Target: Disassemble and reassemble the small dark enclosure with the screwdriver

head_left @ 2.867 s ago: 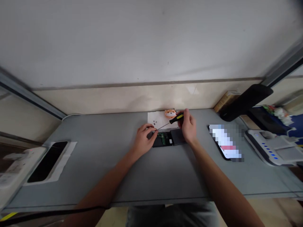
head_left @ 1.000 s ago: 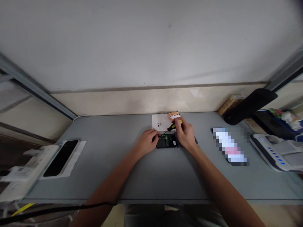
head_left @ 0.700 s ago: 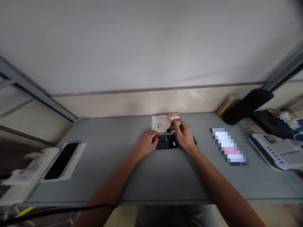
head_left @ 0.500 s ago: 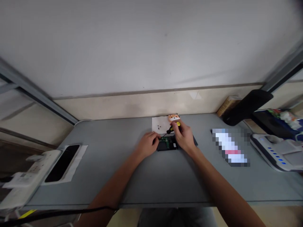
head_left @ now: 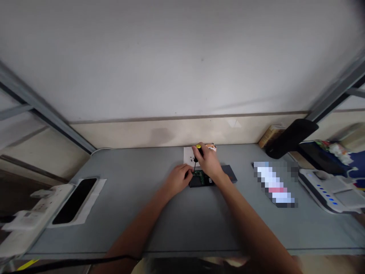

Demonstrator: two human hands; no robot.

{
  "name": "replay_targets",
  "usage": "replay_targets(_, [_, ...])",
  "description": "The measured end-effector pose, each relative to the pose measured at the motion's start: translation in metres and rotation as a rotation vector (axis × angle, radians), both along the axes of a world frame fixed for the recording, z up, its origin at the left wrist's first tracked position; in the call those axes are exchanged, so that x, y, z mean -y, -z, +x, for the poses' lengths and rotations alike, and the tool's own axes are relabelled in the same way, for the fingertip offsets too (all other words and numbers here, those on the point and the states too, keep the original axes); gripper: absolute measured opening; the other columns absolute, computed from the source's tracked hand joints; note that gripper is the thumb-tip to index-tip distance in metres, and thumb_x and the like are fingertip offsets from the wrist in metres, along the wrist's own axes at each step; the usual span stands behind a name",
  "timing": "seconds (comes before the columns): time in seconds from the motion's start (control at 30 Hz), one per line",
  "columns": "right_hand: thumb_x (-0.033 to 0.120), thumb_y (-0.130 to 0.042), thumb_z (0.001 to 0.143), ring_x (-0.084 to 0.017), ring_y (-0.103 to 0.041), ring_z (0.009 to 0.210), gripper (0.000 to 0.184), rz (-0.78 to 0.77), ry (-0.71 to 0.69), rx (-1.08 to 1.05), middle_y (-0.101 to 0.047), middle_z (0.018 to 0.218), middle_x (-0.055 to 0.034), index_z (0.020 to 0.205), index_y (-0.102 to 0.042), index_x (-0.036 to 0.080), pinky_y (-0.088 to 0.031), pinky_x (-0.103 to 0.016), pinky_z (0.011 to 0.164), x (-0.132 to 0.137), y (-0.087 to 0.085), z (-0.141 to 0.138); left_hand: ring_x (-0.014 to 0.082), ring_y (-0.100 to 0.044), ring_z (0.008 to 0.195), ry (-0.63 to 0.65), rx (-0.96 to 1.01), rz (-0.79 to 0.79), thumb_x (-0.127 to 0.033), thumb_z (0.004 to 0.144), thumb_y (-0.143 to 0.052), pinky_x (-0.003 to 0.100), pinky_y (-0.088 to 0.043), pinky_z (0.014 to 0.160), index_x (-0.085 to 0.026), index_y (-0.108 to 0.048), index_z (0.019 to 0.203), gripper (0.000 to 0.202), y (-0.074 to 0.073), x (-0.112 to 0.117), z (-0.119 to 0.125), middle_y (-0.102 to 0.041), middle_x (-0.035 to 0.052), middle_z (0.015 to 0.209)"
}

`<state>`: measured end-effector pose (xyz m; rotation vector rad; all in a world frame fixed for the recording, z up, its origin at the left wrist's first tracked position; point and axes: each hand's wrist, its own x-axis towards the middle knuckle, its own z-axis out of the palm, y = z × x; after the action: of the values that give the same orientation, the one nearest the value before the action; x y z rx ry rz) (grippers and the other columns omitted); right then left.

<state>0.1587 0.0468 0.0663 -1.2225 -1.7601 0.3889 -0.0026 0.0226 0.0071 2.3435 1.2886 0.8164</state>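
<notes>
My right hand grips a screwdriver with a black and yellow handle, held nearly upright. Its thin shaft points down at the left part of a green circuit board. That board sits in a flat black device on the desk. At the device's left end is my left hand, its fingers pinched together close to the screwdriver tip; whatever they hold is too small to make out. Behind the hands, several tiny dark screws lie on a white paper. A dark flat panel lies under my right wrist.
An orange-and-white animal-face item is partly hidden behind my right hand. To the left are a phone and a white power strip. To the right, a blurred-out screen, a black cylinder and another power strip.
My right hand has shifted left and tipped the screwdriver from a slant to nearly upright. My left hand stays at the device's left end. The whole view has moved slightly.
</notes>
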Motion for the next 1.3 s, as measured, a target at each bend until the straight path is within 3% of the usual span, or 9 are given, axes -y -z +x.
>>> replay_targets(0.3, [0.053,-0.043,0.099,-0.016,-0.048,0.053,0.038,0.058,0.082,-0.077,-0.049,0.055,0.0020,0.072,-0.046,0.026,-0.032,-0.027,0.054,-0.001,0.009,-0.001,0.0202,-0.071,0.088,0.006,-0.016,0.017,-0.008,0.089,-0.051,0.034,-0.055,0.088,-0.022,-0.066,0.091,0.021,0.008,-0.002,-0.001,-0.074,0.0022,0.090])
replay_targets(0.53, [0.048,-0.044,0.098,-0.014,-0.049,0.055,0.033,0.032,-0.049,-0.061,-0.055,0.060,0.0012,0.076,-0.050,0.024,-0.033,-0.026,0.057,0.014,0.007,-0.003,0.0205,-0.070,0.090,0.009,-0.033,0.014,-0.009,0.090,-0.049,0.035,-0.055,0.089,-0.023,-0.066,0.092,0.022,0.012,-0.004,-0.002,-0.074,0.0023,0.091])
replay_targets(0.63, [0.046,-0.051,0.095,-0.014,-0.045,0.057,0.033,0.046,0.040,-0.119,-0.050,0.060,0.0022,0.070,-0.043,0.025,-0.032,-0.027,0.058,0.014,0.007,-0.006,0.0211,-0.070,0.092,0.011,-0.036,-0.003,-0.010,0.090,-0.048,0.036,-0.055,0.090,-0.023,-0.067,0.095,0.023,0.009,-0.003,-0.002,-0.074,0.0031,0.093])
replay_targets(0.77, [0.038,-0.058,0.089,-0.015,-0.044,0.063,0.033,0.100,0.106,-0.322,-0.042,0.064,0.0036,0.067,-0.036,0.025,-0.037,-0.029,0.063,0.007,0.009,-0.010,0.0228,-0.070,0.092,0.015,-0.063,0.001,-0.010,0.091,-0.047,0.038,-0.055,0.089,-0.022,-0.068,0.095,0.025,0.006,0.000,-0.002,-0.074,0.0051,0.093])
replay_targets(0.87, [0.042,-0.060,0.090,-0.016,-0.054,0.069,0.022,0.021,0.000,-0.599,-0.057,0.076,0.0000,0.080,-0.052,0.024,-0.046,-0.030,0.066,0.001,0.013,-0.013,0.0223,-0.070,0.090,0.009,-0.073,0.022,-0.009,0.092,-0.045,0.036,-0.055,0.087,-0.023,-0.067,0.095,0.026,0.006,0.001,-0.002,-0.073,0.0045,0.092])
replay_targets(0.93, [0.052,-0.066,0.087,-0.015,-0.059,0.065,0.029,-0.097,-0.117,-0.773,-0.063,0.078,-0.0012,0.090,-0.058,0.024,-0.049,-0.031,0.063,-0.002,0.015,-0.014,0.0219,-0.070,0.089,0.003,-0.067,0.034,-0.008,0.091,-0.046,0.035,-0.055,0.086,-0.023,-0.067,0.095,0.026,0.007,0.002,-0.002,-0.073,0.0042,0.091])
replay_targets(1.13, [0.077,-0.069,0.073,-0.008,-0.029,0.040,0.057,-0.280,-0.156,-1.019,-0.035,0.046,0.0098,0.069,-0.050,0.024,-0.024,-0.023,0.039,-0.003,0.016,-0.018,0.0236,-0.070,0.090,0.006,-0.057,0.027,-0.009,0.091,-0.046,0.036,-0.055,0.085,-0.022,-0.067,0.095,0.025,0.006,0.001,-0.002,-0.073,0.0054,0.092])
replay_targets(1.23, [0.076,-0.060,0.081,-0.010,-0.034,0.044,0.053,-0.297,-0.224,-1.131,-0.039,0.050,0.0076,0.076,-0.057,0.023,-0.029,-0.025,0.042,-0.001,0.013,-0.018,0.0235,-0.070,0.091,0.019,-0.066,0.010,-0.008,0.090,-0.046,0.037,-0.054,0.087,-0.021,-0.067,0.096,0.025,0.004,0.000,-0.001,-0.073,0.0058,0.092])
replay_targets(1.3, [0.068,-0.066,0.081,-0.011,-0.046,0.050,0.046,-0.310,-0.253,-1.141,-0.049,0.059,0.0044,0.079,-0.059,0.022,-0.036,-0.026,0.047,0.000,0.011,-0.017,0.0231,-0.070,0.091,0.019,-0.063,0.006,-0.008,0.091,-0.046,0.037,-0.054,0.088,-0.021,-0.067,0.096,0.025,0.003,0.001,-0.001,-0.073,0.0057,0.093])
